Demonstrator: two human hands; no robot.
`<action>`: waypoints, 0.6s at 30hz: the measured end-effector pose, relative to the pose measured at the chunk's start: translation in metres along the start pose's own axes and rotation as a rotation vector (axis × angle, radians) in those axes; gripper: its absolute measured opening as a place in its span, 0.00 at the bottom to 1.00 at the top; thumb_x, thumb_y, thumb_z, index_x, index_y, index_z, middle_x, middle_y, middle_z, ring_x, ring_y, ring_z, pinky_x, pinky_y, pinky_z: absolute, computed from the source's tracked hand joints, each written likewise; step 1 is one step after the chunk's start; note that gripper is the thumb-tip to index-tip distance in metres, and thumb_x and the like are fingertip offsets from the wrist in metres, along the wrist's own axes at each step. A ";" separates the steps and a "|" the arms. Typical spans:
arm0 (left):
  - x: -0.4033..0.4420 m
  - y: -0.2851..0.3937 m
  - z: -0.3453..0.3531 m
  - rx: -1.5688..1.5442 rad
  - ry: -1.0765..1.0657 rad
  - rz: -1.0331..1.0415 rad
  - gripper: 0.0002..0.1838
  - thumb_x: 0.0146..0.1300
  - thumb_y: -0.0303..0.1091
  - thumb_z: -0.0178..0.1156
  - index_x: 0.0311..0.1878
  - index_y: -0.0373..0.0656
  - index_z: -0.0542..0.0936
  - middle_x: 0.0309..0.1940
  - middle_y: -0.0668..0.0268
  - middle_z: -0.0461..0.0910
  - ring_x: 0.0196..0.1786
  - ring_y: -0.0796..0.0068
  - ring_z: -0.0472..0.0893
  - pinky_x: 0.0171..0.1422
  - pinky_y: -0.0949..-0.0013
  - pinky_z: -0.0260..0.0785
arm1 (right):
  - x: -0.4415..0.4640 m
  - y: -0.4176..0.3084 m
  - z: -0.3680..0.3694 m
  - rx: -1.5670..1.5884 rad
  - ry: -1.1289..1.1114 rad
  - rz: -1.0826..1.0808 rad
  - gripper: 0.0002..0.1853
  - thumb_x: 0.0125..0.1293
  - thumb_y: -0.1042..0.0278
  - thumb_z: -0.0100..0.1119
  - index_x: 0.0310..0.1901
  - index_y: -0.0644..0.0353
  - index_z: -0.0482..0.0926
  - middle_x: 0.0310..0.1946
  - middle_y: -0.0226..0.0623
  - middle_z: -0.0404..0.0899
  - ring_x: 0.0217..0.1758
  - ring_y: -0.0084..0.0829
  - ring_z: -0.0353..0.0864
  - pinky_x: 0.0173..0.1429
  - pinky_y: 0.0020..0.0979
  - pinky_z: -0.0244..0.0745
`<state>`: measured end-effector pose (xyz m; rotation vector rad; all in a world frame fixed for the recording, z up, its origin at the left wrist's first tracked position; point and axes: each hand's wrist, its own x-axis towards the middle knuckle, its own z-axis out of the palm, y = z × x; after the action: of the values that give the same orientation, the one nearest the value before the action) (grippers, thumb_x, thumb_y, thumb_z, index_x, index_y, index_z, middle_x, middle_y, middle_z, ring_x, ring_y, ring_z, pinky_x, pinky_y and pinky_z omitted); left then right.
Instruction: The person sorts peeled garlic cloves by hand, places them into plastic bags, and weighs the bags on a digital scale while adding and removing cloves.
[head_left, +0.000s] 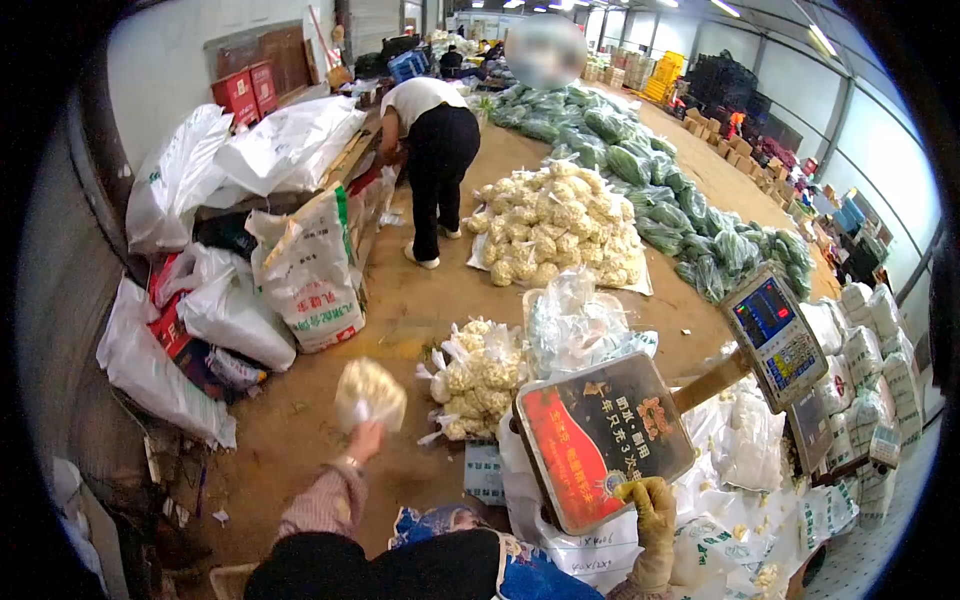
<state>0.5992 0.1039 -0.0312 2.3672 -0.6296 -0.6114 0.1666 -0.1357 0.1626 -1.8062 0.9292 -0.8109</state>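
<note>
My left hand point(368, 440) grips the gathered neck of a clear plastic bag of pale pieces point(370, 392), out over the floor and blurred by motion. Left of the scale lies a small heap of similar filled bags point(475, 375). My right hand point(650, 505), in a yellowish glove, is curled at the near right corner of the scale's platform point(600, 440). Whatever its fingers may hold is hidden. Red and black printing covers the platform, and no bag rests on it. The scale's lit display point(775, 330) stands on a post to the right.
Behind the scale lie crumpled clear plastic bags point(580, 320). Farther back are a large pile of filled bags point(560, 225) and a long row of bagged green vegetables point(650, 180). White sacks point(310, 270) line the left side. Another person point(435, 150) bends over there.
</note>
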 end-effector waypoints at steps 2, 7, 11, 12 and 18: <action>-0.008 -0.036 -0.002 -0.017 -0.010 0.027 0.14 0.57 0.40 0.46 0.26 0.41 0.76 0.25 0.55 0.75 0.30 0.56 0.74 0.37 0.59 0.65 | -0.002 0.009 -0.003 0.005 0.006 0.038 0.09 0.61 0.67 0.53 0.27 0.62 0.77 0.25 0.33 0.77 0.29 0.25 0.72 0.37 0.25 0.67; -0.015 -0.207 0.029 1.186 0.184 0.802 0.10 0.58 0.35 0.46 0.35 0.41 0.74 0.23 0.58 0.76 0.29 0.63 0.76 0.38 0.58 0.66 | -0.007 0.017 -0.003 0.072 0.063 0.159 0.10 0.61 0.67 0.51 0.27 0.63 0.76 0.24 0.33 0.78 0.30 0.24 0.75 0.38 0.24 0.68; 0.011 -0.122 0.027 -0.051 -0.280 -0.252 0.12 0.58 0.37 0.48 0.39 0.40 0.72 0.27 0.57 0.76 0.33 0.62 0.75 0.41 0.60 0.65 | -0.015 0.033 -0.004 0.113 0.123 0.260 0.11 0.62 0.67 0.50 0.27 0.64 0.76 0.25 0.33 0.79 0.29 0.24 0.75 0.37 0.24 0.69; 0.027 -0.098 0.026 -0.095 -0.274 -0.217 0.12 0.58 0.37 0.49 0.40 0.40 0.72 0.28 0.57 0.76 0.34 0.62 0.75 0.42 0.60 0.65 | -0.014 0.029 -0.005 0.114 0.140 0.260 0.11 0.62 0.67 0.50 0.27 0.64 0.76 0.25 0.33 0.79 0.29 0.24 0.75 0.37 0.24 0.69; 0.159 0.108 0.001 -0.236 -0.170 0.251 0.18 0.58 0.40 0.51 0.47 0.38 0.69 0.35 0.55 0.75 0.39 0.61 0.74 0.46 0.62 0.65 | -0.020 0.022 -0.017 0.004 0.281 0.352 0.11 0.62 0.66 0.51 0.27 0.63 0.76 0.25 0.34 0.79 0.29 0.24 0.76 0.36 0.26 0.70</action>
<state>0.6920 -0.0624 -0.0043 1.9940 -0.8637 -0.7344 0.1375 -0.1324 0.1457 -1.4869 1.3801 -0.8481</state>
